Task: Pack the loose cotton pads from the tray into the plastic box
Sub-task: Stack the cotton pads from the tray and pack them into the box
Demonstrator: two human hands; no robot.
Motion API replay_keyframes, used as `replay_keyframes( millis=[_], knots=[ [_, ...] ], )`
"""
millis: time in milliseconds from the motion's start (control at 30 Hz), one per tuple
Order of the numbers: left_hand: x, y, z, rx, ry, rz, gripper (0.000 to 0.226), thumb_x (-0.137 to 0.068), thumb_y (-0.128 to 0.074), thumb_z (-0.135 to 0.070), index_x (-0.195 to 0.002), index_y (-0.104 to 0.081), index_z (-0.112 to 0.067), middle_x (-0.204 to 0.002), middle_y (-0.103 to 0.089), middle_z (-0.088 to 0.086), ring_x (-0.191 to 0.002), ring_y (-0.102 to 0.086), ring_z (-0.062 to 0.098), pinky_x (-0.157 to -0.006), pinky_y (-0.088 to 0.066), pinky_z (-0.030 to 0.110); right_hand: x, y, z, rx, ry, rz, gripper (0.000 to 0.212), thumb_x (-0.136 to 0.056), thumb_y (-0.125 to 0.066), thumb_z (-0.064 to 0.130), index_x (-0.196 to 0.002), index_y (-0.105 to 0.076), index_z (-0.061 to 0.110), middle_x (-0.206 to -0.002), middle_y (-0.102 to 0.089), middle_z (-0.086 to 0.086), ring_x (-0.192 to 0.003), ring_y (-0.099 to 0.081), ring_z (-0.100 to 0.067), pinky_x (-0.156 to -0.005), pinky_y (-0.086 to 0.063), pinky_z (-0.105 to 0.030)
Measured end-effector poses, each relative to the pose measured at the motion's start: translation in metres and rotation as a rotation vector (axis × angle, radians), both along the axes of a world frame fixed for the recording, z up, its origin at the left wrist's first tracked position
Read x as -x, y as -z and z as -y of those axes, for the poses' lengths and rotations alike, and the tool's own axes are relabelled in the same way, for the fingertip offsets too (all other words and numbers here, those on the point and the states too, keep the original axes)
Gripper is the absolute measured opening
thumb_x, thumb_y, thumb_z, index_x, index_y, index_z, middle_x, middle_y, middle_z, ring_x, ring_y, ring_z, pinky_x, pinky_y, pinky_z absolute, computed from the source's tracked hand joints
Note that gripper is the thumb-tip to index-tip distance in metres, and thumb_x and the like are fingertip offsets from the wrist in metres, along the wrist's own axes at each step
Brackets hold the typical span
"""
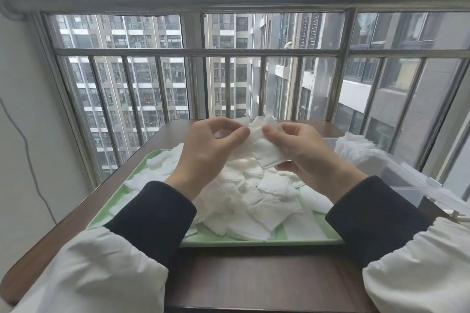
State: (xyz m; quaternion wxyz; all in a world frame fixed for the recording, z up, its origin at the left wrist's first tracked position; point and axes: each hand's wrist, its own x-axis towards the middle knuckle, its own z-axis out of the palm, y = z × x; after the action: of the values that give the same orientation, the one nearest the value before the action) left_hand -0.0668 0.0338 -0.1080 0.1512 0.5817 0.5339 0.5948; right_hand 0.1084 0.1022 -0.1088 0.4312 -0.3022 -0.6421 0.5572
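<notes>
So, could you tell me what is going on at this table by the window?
A person is packing cotton pads. The left hand and the right hand both pinch a small bunch of pads, held up above the green tray, which is heaped with loose pads. The clear plastic box at the right of the table already holds a stack of pads, but most lie on the tray.

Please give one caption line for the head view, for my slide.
The left hand and right hand pinch cotton pads above the heaped green tray, plastic box at right.
</notes>
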Motion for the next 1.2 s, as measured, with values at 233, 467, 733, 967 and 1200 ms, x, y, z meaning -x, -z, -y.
replay_keyframes(
  millis=[233,467,733,967,1200],
  knots=[
    [0.001,-0.001,0.001,0.101,0.09,0.308,0.016,-0.077,-0.078,-0.039,-0.082,-0.081,-0.024,-0.096,-0.075,0.016,-0.085,-0.071,0.028,-0.087,-0.059,0.057,0.0,-0.002,0.001,-0.003,0.011,-0.013,0.026,-0.091,-0.07,0.029,-0.105,-0.071,0.007,-0.089,-0.072,-0.003,-0.075,-0.066,-0.015,-0.06,-0.051,-0.028],
    [0.005,-0.001,-0.004,0.135,0.029,0.392,0.023,-0.091,-0.072,-0.025,-0.068,-0.079,-0.024,-0.074,-0.075,-0.003,-0.071,-0.07,0.017,-0.07,-0.062,0.039,0.0,-0.003,0.001,-0.007,0.128,0.003,0.031,-0.091,-0.069,0.02,-0.105,-0.066,-0.007,-0.086,-0.068,-0.009,-0.078,-0.063,-0.024,-0.073,-0.05,-0.042],
    [-0.002,-0.002,0.001,0.234,0.142,0.334,0.055,-0.072,-0.074,-0.067,-0.09,-0.081,-0.015,-0.104,-0.074,0.021,-0.092,-0.071,0.041,-0.086,-0.06,0.052,-0.001,-0.008,0.008,-0.004,-0.023,-0.151,0.043,-0.088,-0.072,0.02,-0.117,-0.062,-0.009,-0.094,-0.066,-0.013,-0.08,-0.064,-0.023,-0.061,-0.053,-0.03],
    [-0.006,-0.005,-0.003,0.3,0.156,0.662,0.054,-0.102,-0.047,-0.051,-0.085,-0.071,-0.006,-0.081,-0.072,0.01,-0.067,-0.069,0.025,-0.06,-0.059,0.036,-0.004,-0.012,0.009,0.051,-0.206,-0.29,0.053,-0.084,-0.067,0.024,-0.128,-0.059,-0.006,-0.1,-0.066,-0.012,-0.076,-0.065,-0.018,-0.057,-0.054,-0.026],
    [-0.008,-0.006,0.002,0.412,0.264,0.513,0.072,-0.099,-0.037,-0.064,-0.093,-0.076,-0.003,-0.078,-0.071,0.011,-0.061,-0.066,0.024,-0.055,-0.052,0.031,-0.022,-0.021,0.007,0.012,-0.39,-0.05,0.046,-0.087,-0.066,0.018,-0.122,-0.061,-0.011,-0.113,-0.064,-0.028,-0.094,-0.066,-0.035,-0.075,-0.058,-0.034]
  ],
)
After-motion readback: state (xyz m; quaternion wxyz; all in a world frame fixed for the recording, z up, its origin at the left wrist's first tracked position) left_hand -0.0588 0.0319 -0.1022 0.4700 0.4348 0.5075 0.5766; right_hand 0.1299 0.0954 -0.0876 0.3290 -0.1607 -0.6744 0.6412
